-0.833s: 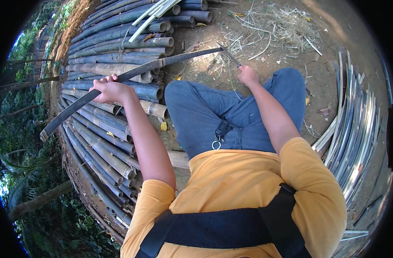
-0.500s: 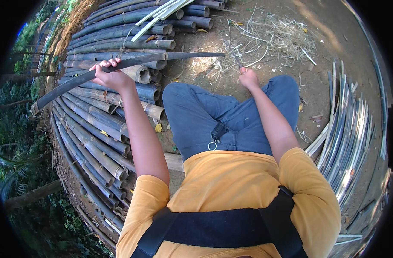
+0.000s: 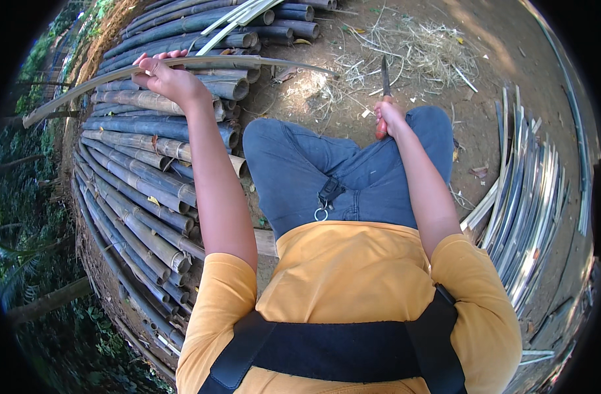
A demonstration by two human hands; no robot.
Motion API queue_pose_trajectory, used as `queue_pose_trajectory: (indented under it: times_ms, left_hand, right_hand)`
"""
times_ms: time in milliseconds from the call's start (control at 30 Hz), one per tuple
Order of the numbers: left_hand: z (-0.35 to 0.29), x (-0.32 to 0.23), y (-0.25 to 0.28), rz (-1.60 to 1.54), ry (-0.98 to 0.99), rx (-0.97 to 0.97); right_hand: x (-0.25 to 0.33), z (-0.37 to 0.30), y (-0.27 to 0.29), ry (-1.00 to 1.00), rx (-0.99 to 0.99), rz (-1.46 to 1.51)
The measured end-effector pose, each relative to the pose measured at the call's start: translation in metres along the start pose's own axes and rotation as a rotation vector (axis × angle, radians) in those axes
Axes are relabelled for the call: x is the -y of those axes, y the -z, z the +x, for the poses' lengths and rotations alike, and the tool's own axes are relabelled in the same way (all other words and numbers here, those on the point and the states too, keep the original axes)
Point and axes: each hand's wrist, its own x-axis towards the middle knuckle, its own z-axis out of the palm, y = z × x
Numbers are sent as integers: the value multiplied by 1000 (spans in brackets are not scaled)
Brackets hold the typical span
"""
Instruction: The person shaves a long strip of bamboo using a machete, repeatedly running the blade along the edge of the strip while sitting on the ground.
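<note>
My left hand (image 3: 165,77) is closed around a long, split bamboo strip (image 3: 228,60). The strip runs from the far left toward the middle, its narrow right end above the ground near the fibre shavings. In my right hand (image 3: 390,115), held just above my right knee, is a knife (image 3: 385,79) with a reddish wooden handle. Its dark blade points away from me. Blade and strip are apart, with bare ground showing between them.
Dark bamboo poles (image 3: 149,190) lie stacked along my left side. Pale strips (image 3: 241,20) rest on top of the far poles. Beyond my knees is a heap of thin shavings (image 3: 418,56). A bundle of split strips (image 3: 524,203) lies on the ground to my right.
The strip has turned in my left hand, from its dark face to a paler side, and has risen slightly. My right hand has rotated, so the knife's handle and blade now show plainly.
</note>
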Motion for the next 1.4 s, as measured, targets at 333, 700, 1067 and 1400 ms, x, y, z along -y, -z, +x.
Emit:
queue_pose_trajectory:
  times_ms: [333,700,1067,1400]
  left_hand:
    - [11,-2,4,9,8,83]
    - [14,7,9,66,-20,68]
    - [-7,8,2,52,-43,15]
    - [-23,3,-12,61,-49,-19]
  right_hand:
    - [-3,-12,-5,36,102,-115]
    - [-8,-1,-2,45,87,-119]
    - [72,-126,-71,555,266,-670]
    - [78,-155,-115,644,249,-759]
